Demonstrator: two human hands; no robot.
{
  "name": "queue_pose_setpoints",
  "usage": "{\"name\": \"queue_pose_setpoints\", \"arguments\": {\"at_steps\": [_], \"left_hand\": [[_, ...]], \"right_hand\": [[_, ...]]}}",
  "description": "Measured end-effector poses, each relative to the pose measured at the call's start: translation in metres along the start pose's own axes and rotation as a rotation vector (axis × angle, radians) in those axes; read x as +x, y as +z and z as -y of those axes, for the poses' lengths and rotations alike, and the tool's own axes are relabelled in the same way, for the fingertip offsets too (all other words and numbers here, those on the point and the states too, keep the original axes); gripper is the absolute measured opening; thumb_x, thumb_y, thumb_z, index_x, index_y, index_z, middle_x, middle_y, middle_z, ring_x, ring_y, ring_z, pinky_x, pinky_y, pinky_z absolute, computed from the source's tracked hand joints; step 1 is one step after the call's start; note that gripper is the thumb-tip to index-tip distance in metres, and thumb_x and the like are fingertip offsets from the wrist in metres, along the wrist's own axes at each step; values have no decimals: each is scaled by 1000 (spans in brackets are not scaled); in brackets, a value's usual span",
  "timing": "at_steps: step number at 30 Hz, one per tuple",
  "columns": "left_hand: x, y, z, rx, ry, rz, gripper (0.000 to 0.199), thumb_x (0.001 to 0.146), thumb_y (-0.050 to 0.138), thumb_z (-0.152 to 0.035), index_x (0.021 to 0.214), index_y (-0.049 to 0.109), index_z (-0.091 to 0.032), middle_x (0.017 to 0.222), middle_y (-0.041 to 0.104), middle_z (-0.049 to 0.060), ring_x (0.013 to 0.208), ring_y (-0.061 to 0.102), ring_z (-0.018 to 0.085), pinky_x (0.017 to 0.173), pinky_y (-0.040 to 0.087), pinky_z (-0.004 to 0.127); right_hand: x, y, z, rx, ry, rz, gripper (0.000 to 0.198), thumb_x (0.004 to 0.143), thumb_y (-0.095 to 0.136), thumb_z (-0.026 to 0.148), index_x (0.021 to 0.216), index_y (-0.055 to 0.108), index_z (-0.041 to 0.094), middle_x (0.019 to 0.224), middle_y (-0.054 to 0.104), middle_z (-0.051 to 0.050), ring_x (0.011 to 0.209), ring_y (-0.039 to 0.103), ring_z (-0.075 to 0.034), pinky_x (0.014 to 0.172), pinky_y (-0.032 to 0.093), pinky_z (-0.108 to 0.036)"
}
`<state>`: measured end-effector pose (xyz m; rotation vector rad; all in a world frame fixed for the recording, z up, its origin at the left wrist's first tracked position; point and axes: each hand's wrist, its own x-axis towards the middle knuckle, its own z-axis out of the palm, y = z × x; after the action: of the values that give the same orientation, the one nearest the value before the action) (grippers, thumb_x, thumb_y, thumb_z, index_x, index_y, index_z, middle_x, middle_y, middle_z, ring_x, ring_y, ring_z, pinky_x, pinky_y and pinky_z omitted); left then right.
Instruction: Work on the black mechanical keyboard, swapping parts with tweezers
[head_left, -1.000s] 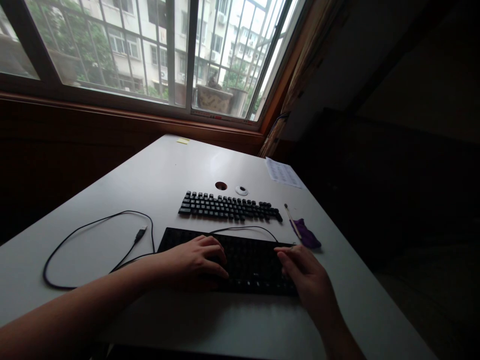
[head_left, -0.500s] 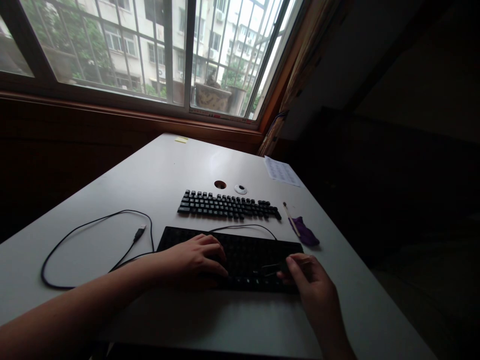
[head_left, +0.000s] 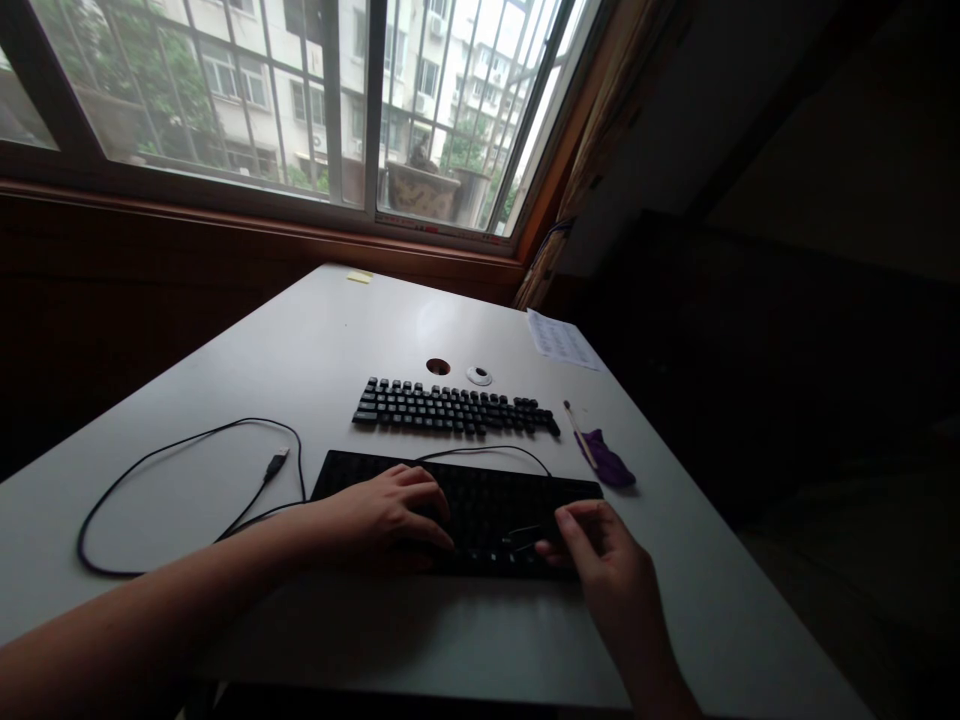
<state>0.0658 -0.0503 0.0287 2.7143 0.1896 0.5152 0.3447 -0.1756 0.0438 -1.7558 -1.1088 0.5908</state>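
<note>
A black keyboard base (head_left: pixel 480 500) lies near me on the white desk, with a row of keycaps showing along its front edge. My left hand (head_left: pixel 405 510) rests on its left half, thumb and fingers apart and curved down onto it. Over the right half, my right hand (head_left: pixel 600 540) is closed in a pinch on a wire keycap puller (head_left: pixel 521 535). Two thin metal wires point left from the fingers, just above the front row. Whether the wire tips touch a key is too dark to see. The puller's handle is mostly hidden by the fingers.
Removed keycaps (head_left: pixel 450 407) lie in rows behind the base. A USB cable (head_left: pixel 187 430) loops at left. At right are a small brush (head_left: pixel 581 435) and purple cloth (head_left: pixel 606 460). Farther back are a desk hole (head_left: pixel 438 367), its round cover (head_left: pixel 478 375) and a paper sheet (head_left: pixel 562 340).
My right hand with the keycap puller has shifted slightly left along the front of the keyboard base. My left hand stays in place on the base.
</note>
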Motion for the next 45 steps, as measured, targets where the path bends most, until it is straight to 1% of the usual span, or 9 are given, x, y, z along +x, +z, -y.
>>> {"name": "queue_pose_setpoints", "arguments": {"at_steps": [3, 10, 16, 21, 29, 32, 38, 41, 45], "left_hand": [[0, 0, 0, -3, 8, -5, 33, 86, 72, -33, 119, 69, -35, 118, 61, 4, 113, 52, 26, 104, 40, 39], [0, 1, 0, -7, 1, 8, 32, 87, 72, -33, 119, 69, -34, 117, 61, 5, 114, 51, 26, 105, 39, 39], [-1, 1, 0, -10, -4, 8, 31, 87, 72, -33, 118, 70, -33, 116, 61, 5, 114, 51, 27, 105, 39, 39], [0, 1, 0, -10, 2, 13, 31, 87, 72, -32, 118, 70, -33, 116, 61, 6, 114, 50, 27, 104, 39, 39], [0, 0, -1, -9, -3, 33, 32, 87, 71, -32, 119, 69, -32, 117, 61, 6, 115, 50, 27, 105, 39, 40], [0, 0, -1, -8, -6, 33, 31, 87, 71, -32, 118, 70, -32, 118, 61, 6, 115, 50, 27, 105, 39, 40], [0, 0, -1, -15, -5, 19, 32, 87, 72, -32, 118, 69, -33, 117, 61, 5, 113, 51, 26, 104, 39, 39], [0, 1, 0, -15, 4, 12, 32, 87, 72, -32, 118, 69, -33, 116, 61, 5, 113, 52, 25, 104, 39, 38], [-1, 2, 0, -25, 8, -17, 32, 86, 73, -31, 118, 70, -33, 115, 61, 5, 112, 52, 25, 104, 39, 37]], "right_hand": [[4, 2, 5, -49, -12, 32, 32, 86, 62, 53, 87, 55, 22, 72, 66, -1, 62, 74, -24, 54, 61, -30], [18, 5, 10, -46, 77, 193, 29, 87, 56, 53, 86, 51, 24, 64, 65, 2, 57, 74, -24, 47, 59, -30], [13, 6, 11, -50, 68, 183, 35, 82, 62, 59, 86, 56, 24, 68, 69, -1, 60, 75, -27, 50, 61, -32], [7, 7, 2, 51, 86, 92, 42, 78, 66, 64, 87, 58, 24, 67, 71, -3, 60, 75, -28, 52, 62, -35], [-3, 11, -10, 96, 36, 51, 37, 85, 64, 59, 94, 54, 24, 74, 68, -1, 64, 76, -26, 56, 64, -35], [0, 4, -8, 92, 19, 152, 39, 83, 67, 57, 97, 57, 22, 74, 69, -1, 67, 76, -25, 60, 64, -34], [28, -31, 0, -7, 78, 549, 31, 75, 79, 42, 95, 69, 20, 81, 75, -3, 81, 75, -25, 75, 61, -36], [41, -41, 3, -59, 40, 615, 28, 70, 81, 35, 93, 73, 21, 86, 76, -3, 86, 74, -25, 79, 59, -36], [48, -41, -1, -53, -14, 606, 26, 67, 81, 34, 88, 74, 20, 94, 76, -5, 88, 72, -24, 79, 59, -37]]}}
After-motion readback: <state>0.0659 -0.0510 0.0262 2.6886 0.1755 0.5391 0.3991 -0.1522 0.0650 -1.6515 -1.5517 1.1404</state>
